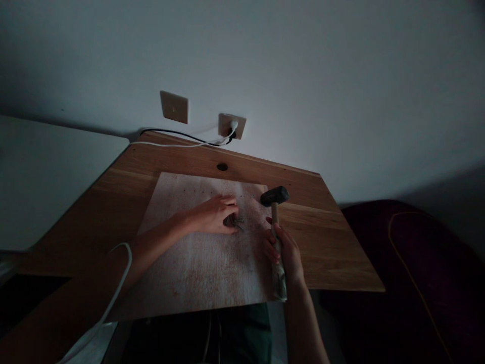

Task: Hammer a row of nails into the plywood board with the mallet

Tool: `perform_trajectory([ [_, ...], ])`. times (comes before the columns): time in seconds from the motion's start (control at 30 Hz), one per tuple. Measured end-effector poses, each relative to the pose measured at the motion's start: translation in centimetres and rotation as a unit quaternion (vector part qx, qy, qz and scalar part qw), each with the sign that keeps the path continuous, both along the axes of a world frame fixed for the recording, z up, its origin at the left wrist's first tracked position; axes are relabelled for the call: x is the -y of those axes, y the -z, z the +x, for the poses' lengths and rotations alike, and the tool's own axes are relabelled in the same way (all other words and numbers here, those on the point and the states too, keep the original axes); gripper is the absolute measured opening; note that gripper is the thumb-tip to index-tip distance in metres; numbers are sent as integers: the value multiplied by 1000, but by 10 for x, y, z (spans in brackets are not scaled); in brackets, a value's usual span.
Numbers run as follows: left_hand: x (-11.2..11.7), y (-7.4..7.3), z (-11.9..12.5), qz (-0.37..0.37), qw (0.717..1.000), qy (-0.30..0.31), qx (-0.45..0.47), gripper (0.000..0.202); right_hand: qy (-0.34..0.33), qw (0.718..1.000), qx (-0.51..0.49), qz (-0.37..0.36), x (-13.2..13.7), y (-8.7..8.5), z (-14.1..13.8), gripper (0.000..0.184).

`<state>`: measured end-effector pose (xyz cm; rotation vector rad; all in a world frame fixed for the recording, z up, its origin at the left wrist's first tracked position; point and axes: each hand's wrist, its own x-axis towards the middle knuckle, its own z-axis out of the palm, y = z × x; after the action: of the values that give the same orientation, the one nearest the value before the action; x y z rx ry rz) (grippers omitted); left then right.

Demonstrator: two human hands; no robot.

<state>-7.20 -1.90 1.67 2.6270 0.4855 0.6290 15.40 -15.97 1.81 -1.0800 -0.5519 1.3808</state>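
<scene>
My right hand is wrapped around the handle of a hammer with a thick black head, held upright over the right edge of a pale, speckled board. My left hand rests over the middle of the board, thumb and fingers curved but apart. Between their tips is a small cluster of thin metal pieces that look like nails. Part of the cluster is hidden in the hand's shadow. A row of small dark dots runs along the board's far side; whether they are nails or holes I cannot tell.
Under the board is a wooden desktop with a round cable hole. Black and white cables run along its back to a wall socket. A white panel stands left; a dark red cushioned item is at right.
</scene>
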Motion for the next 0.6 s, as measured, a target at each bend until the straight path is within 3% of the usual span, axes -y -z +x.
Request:
perform_trajectory([
  [0.6,-1,-1,-1,-46,999,16,11,19,0,1000,1,2,1,-3,-1,46],
])
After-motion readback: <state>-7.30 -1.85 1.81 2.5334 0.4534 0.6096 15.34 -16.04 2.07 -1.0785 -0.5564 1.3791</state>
